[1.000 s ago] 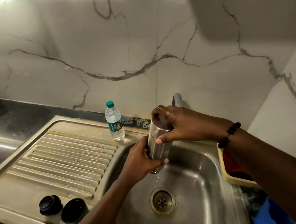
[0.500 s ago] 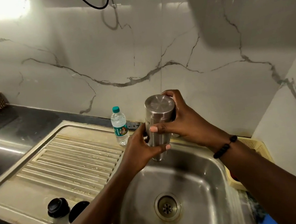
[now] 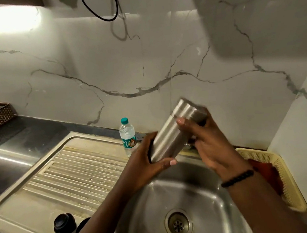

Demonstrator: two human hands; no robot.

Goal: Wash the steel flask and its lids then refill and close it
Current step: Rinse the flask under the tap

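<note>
I see steel flask (image 3: pixel 171 133) tilted over sink (image 3: pixel 204 196), likely for rinse-shaking. Left hand (image 3: pixel 145 159) grip curled round lower end, right hand (image 3: pixel 206 139) wrapped round upper. Lids (image 3: pixel 64 223) parked on drainboard (image 3: pixel 64 175), awaiting wash.

Your left hand (image 3: pixel 146 159) curls its fingers around the steel flask (image 3: pixel 177 131) at its lower end; your right hand (image 3: pixel 206 143) grips its upper part, forearms converging.
</note>
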